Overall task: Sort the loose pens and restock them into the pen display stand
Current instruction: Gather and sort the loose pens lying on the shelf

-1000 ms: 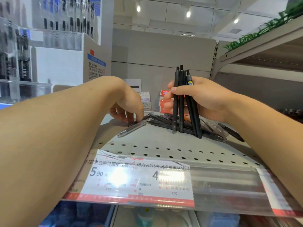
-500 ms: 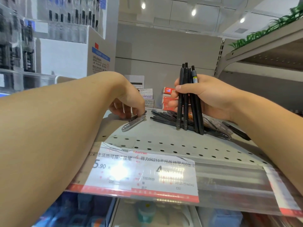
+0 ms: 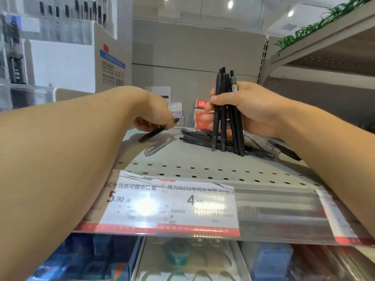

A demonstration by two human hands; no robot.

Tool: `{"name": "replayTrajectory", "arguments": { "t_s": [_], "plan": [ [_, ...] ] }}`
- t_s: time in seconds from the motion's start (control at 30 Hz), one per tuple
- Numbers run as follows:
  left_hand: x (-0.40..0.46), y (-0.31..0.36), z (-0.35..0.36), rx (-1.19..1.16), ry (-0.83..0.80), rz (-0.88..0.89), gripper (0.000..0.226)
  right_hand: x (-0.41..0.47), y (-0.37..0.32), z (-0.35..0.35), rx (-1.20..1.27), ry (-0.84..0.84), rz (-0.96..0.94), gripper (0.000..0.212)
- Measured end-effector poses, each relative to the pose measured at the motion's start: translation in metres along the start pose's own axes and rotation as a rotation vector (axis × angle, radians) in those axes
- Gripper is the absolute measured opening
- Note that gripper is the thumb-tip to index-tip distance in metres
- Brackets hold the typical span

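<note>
My right hand (image 3: 249,110) grips a bundle of several black pens (image 3: 223,126), held upright with their tips resting on the perforated shelf (image 3: 203,169). My left hand (image 3: 158,114) pinches one black pen (image 3: 152,134) by its upper end, lifted at a slant just above the shelf. A silver-grey pen (image 3: 158,147) lies loose on the shelf below it. A pile of loose black pens (image 3: 198,136) lies flat behind the bundle. The pen display stand (image 3: 18,63) rises at the far left, blurred.
Price labels (image 3: 172,203) sit behind a clear strip on the shelf's front edge. Small red and white boxes (image 3: 200,120) stand at the back. A white carton (image 3: 109,63) is at the left, another shelf (image 3: 324,57) up at the right. Stocked goods fill the lower tier.
My left hand has picked a black pen off the shelf and lifted it leftward, leaving the silver-grey pen lying there. My right hand still holds the bundle upright.
</note>
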State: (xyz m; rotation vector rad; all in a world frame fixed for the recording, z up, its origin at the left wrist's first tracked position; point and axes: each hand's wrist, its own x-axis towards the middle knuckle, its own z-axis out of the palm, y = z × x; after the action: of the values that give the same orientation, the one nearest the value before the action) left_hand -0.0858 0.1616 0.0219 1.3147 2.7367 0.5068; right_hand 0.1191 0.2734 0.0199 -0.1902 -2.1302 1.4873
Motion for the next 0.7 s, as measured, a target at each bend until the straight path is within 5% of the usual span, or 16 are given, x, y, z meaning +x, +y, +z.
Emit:
{"name": "replayTrajectory", "arguments": {
  "t_s": [0.2,0.7],
  "plan": [
    [-0.027,0.011,-0.015,-0.454,0.041,0.319,0.016,-0.003,-0.002,0.002,-0.006,0.051,0.022,0.018],
    [-0.046,0.041,-0.006,-0.351,0.063,0.508,0.026,-0.001,0.002,0.008,-0.130,0.019,-0.054,0.012]
  ]
}}
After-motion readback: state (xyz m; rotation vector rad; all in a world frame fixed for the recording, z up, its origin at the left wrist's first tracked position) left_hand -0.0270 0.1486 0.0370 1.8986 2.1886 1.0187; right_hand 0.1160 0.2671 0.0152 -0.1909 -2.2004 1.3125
